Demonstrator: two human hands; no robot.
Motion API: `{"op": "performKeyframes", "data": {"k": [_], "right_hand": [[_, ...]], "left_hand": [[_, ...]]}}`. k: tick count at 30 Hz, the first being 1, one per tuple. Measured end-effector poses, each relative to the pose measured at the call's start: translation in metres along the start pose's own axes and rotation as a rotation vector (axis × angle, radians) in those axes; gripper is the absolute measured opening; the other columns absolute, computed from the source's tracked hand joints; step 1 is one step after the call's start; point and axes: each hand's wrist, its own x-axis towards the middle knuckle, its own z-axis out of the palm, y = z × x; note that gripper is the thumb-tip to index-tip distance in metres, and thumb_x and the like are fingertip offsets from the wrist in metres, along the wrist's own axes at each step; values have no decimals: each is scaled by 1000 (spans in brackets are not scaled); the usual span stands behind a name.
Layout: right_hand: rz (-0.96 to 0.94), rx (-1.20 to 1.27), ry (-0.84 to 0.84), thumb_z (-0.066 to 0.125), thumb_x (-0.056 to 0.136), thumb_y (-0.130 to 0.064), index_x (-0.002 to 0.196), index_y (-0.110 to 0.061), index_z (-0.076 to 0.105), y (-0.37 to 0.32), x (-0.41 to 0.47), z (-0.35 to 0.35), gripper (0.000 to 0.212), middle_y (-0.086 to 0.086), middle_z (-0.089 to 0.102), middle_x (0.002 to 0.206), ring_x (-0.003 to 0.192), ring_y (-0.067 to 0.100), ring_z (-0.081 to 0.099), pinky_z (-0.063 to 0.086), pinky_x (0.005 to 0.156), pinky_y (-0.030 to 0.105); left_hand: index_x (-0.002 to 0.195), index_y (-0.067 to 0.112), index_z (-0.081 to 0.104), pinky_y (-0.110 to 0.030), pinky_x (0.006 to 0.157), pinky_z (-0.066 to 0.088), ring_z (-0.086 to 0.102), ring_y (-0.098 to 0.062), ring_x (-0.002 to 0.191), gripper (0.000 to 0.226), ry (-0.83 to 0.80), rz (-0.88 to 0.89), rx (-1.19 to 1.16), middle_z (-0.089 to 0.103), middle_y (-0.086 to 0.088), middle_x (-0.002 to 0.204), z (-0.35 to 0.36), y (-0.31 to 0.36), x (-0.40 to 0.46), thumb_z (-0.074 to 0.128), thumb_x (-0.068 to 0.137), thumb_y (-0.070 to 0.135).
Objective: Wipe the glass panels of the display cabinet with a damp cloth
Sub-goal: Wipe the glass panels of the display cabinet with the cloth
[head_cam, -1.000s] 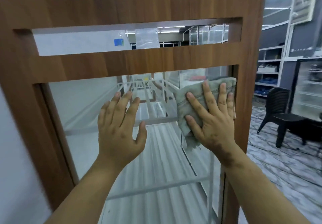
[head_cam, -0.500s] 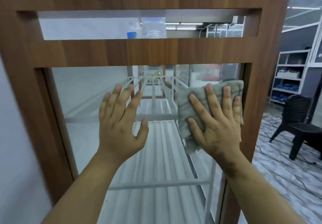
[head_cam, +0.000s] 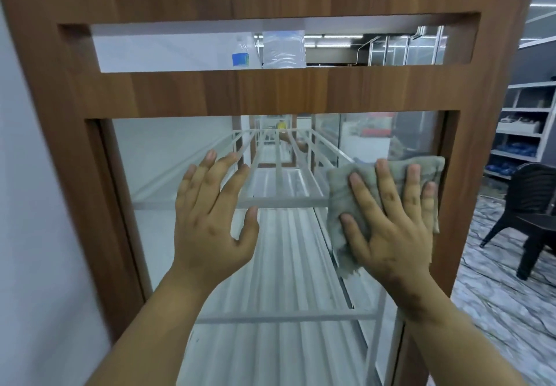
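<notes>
My right hand (head_cam: pixel 391 229): grip flat and open, fingers spread, pressing the grey cloth (head_cam: pixel 340 193) against the glass panel (head_cam: pixel 168 160) near the cabinet frame (head_cam: pixel 493 157). My left hand (head_cam: pixel 210 220): open, empty, palm on the glass.

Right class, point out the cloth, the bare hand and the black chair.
cloth (head_cam: pixel 340 187): head view, its upper left part beside the fingers.
left hand (head_cam: pixel 210 229): head view, back of the hand.
black chair (head_cam: pixel 538 187): head view, its backrest.
</notes>
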Motion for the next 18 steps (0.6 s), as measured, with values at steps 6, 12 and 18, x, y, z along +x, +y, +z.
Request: {"op": "performKeyframes", "data": {"k": [6,12,18], "right_hand": [[64,56,9,38,104,-58,163,-30,28,-82,54,6,66,4,13,171,157,45,7,1,126,64],[-166,1,-18,41,104,-61,162,-32,32,-54,-7,15,66,0,21,171,160,34,8,6,127,60],[159,61,41,38,105,-54,164,-22,28,-78,60,5,67,9,13,171,157,44,9,1,126,62]], "left_hand": [[141,1,57,-64,115,33,37,-38,148,58,46,-43,69,51,-18,150,-4,-15,0,67,88,23],[146,5,52,-58,120,31,35,-34,150,61,7,-15,48,48,-15,154,-9,-24,1,67,89,21],[141,1,56,-56,119,33,38,-34,148,58,37,-58,103,52,-16,150,-30,-43,-6,65,90,25]]}}
